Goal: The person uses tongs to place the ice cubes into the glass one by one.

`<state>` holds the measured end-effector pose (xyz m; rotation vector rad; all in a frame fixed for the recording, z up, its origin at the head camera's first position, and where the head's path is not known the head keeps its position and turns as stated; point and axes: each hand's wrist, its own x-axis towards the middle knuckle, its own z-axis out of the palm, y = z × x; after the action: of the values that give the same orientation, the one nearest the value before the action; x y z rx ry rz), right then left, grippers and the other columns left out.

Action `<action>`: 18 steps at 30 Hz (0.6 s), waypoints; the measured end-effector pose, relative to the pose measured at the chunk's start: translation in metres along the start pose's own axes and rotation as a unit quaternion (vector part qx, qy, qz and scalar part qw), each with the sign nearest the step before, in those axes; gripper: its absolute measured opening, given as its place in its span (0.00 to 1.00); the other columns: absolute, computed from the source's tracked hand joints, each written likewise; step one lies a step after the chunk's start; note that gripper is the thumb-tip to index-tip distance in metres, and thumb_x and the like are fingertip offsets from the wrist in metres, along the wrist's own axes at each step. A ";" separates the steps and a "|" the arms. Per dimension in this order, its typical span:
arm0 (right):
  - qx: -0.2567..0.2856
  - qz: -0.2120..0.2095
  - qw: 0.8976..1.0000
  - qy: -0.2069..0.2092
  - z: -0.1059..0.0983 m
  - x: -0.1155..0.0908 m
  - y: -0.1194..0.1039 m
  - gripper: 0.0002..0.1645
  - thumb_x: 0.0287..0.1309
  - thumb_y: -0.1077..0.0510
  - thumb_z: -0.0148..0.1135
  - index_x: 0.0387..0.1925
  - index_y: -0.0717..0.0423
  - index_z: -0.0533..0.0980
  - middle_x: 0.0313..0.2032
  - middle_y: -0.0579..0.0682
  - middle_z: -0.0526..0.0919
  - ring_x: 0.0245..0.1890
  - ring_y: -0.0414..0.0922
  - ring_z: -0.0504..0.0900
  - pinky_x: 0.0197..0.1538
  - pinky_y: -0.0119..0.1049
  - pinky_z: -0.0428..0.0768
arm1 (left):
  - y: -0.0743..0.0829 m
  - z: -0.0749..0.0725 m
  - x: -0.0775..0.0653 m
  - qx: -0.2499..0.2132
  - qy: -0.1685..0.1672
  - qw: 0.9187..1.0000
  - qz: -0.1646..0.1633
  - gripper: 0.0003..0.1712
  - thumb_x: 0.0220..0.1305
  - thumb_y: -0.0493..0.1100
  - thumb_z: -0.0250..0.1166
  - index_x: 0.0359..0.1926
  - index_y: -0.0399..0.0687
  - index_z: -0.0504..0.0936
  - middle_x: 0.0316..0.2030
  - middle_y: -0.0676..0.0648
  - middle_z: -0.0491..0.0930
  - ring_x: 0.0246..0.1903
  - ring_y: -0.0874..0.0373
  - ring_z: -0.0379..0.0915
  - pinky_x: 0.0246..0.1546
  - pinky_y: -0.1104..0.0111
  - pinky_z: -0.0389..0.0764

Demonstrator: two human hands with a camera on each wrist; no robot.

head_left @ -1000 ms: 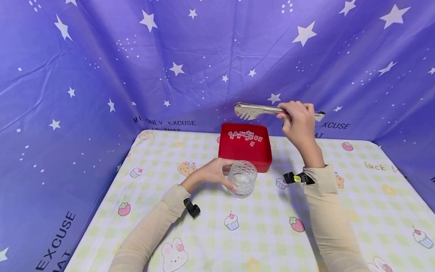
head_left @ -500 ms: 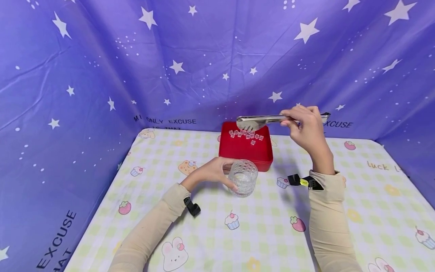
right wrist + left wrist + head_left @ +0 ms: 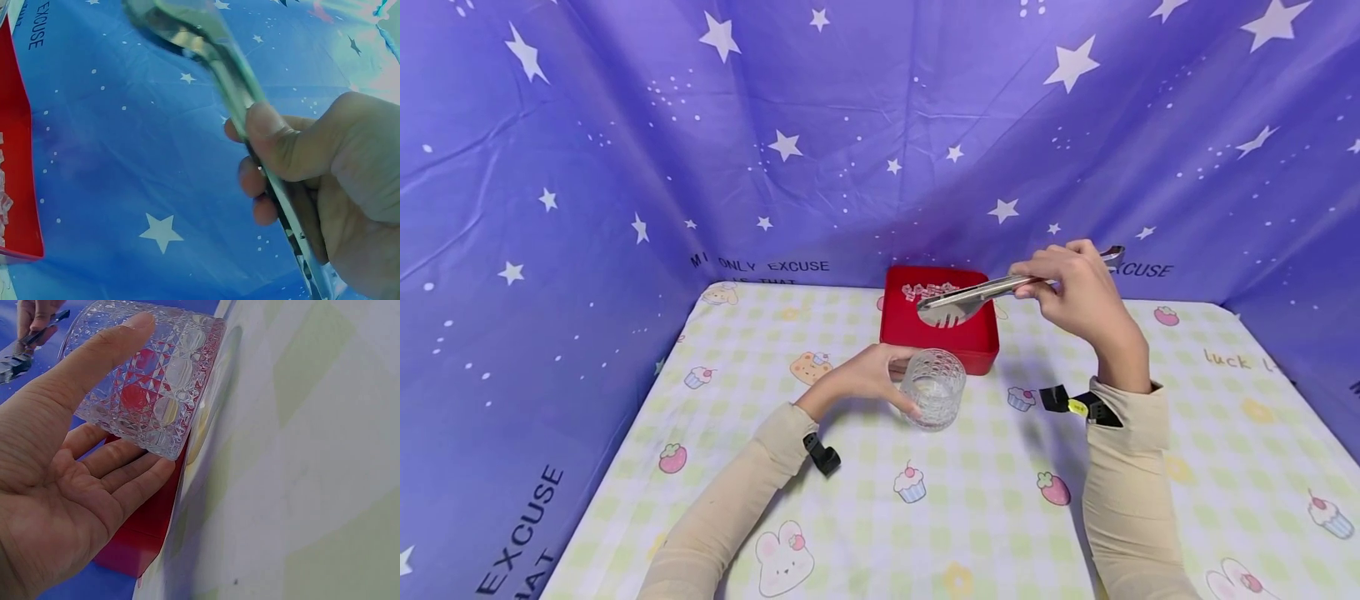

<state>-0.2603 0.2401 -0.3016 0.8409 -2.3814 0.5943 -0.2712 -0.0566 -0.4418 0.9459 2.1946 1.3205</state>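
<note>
My left hand (image 3: 871, 377) holds a clear patterned glass (image 3: 936, 392) with thumb and fingers around its side; the glass (image 3: 150, 375) is upright on the table in front of the red tray. My right hand (image 3: 1078, 287) grips metal serving tongs (image 3: 992, 289), thumb along one arm and fingers around the other. The slotted head of the tongs hangs over the red tray (image 3: 898, 329), overlapping the clear cubes (image 3: 917, 290) in the head view. Those small cubes lie in a cluster toward the tray's back. In the right wrist view the tongs (image 3: 240, 94) run diagonally through the hand.
A checked tablecloth (image 3: 985, 517) with cartoon prints covers the table. Behind it and at the sides hangs a purple-blue curtain (image 3: 842, 192) with white stars. Each wrist wears a black strap (image 3: 1101, 410).
My right hand has lowered the tongs from above the tray's back edge to over its middle, tilting the head downward. My left hand and the glass stay in place.
</note>
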 end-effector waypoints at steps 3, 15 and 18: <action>-0.010 -0.006 1.000 -0.020 -0.001 0.000 -0.001 0.12 0.47 0.67 0.77 0.37 0.61 0.88 0.24 0.52 0.83 0.25 0.44 0.71 0.50 0.48 0.67 | 0.000 0.000 0.000 -0.001 -0.002 1.000 -0.001 0.50 0.42 0.43 0.86 0.69 0.50 0.76 0.63 0.53 0.81 0.66 0.60 0.73 0.71 0.67 0.71; -0.013 0.003 0.997 -0.079 0.000 -0.002 -0.005 0.12 0.48 0.67 0.77 0.38 0.60 0.89 0.23 0.47 0.82 0.25 0.43 0.72 0.47 0.44 0.65 | 0.000 0.001 0.000 -0.024 -0.004 1.000 -0.007 0.49 0.43 0.39 0.85 0.69 0.48 0.75 0.62 0.50 0.81 0.64 0.57 0.77 0.68 0.68 0.75; -0.012 0.005 0.996 -0.087 0.001 -0.002 -0.005 0.12 0.48 0.67 0.76 0.38 0.60 0.89 0.24 0.48 0.83 0.25 0.43 0.74 0.47 0.43 0.65 | 0.000 0.002 0.000 -0.023 -0.003 1.000 -0.006 0.50 0.43 0.39 0.85 0.69 0.47 0.75 0.63 0.50 0.81 0.64 0.56 0.76 0.68 0.68 0.75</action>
<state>-0.2561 0.2370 -0.3021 0.9025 -2.5454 0.5150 -0.2701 -0.0557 -0.4426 0.9177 2.1533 1.3545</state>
